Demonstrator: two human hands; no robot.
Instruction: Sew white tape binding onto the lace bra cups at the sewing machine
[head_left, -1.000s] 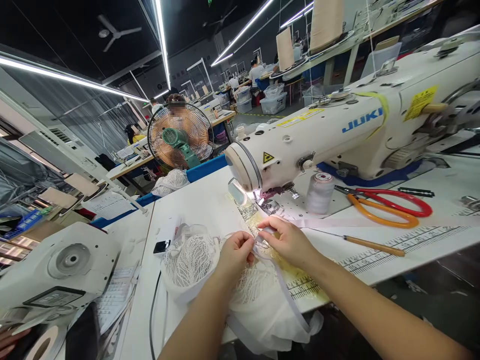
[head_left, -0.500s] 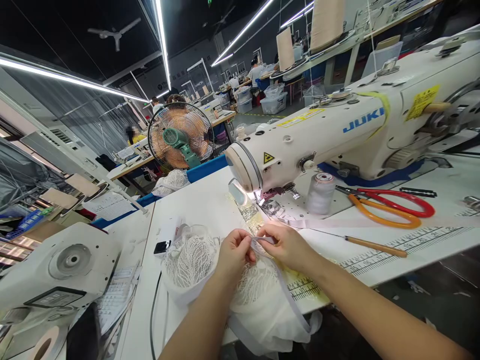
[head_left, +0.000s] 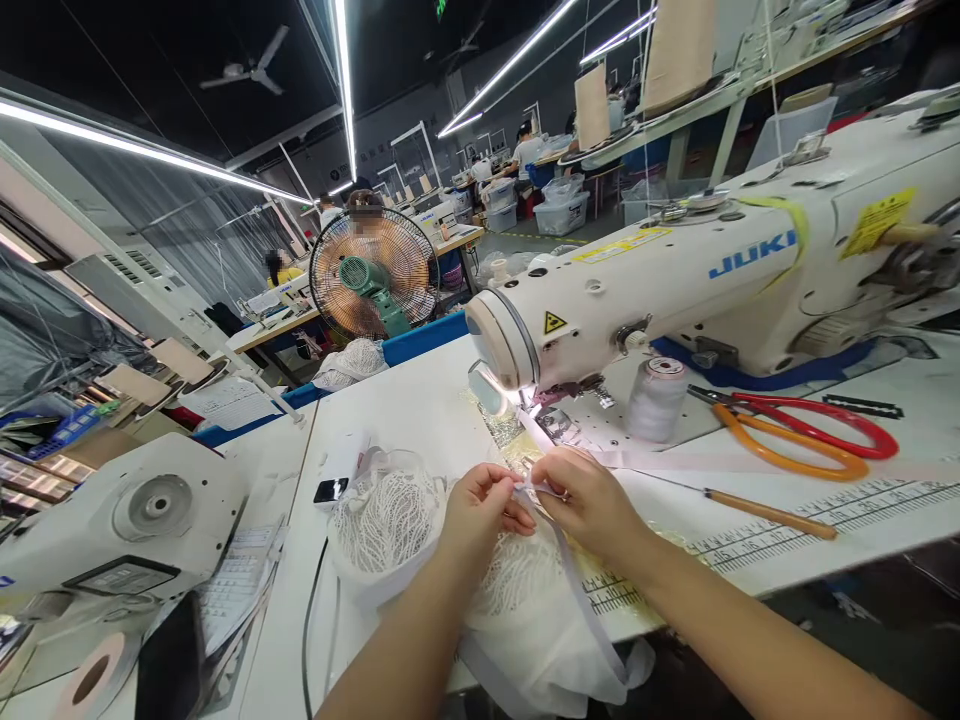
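Observation:
A white lace garment (head_left: 390, 515) with smooth pale edging lies bunched on the table in front of me. My left hand (head_left: 486, 505) pinches its edging between thumb and fingertips. Close beside it, my right hand (head_left: 589, 505) is closed on the same edging, the two sets of fingertips almost touching. From the lit needle area of the sewing machine (head_left: 637, 285), a pale narrow tape (head_left: 536, 432) runs down toward my right hand. The garment's lower part drapes over the table's front edge between my forearms. My fingers hide exactly how the edging and tape meet.
Right of the needle stands a grey thread cone (head_left: 656, 400). Scissors (head_left: 802, 440) with red and orange handles and a wooden-handled tool (head_left: 772, 513) lie beyond my right hand. A fan (head_left: 375, 275) stands behind the table. At left are another machine head (head_left: 161, 500) and papers (head_left: 244, 575).
The view has shifted slightly, so the scene sits farther right. My fingertips have moved a little on the edging, and the tape between needle and right hand now shows plainly.

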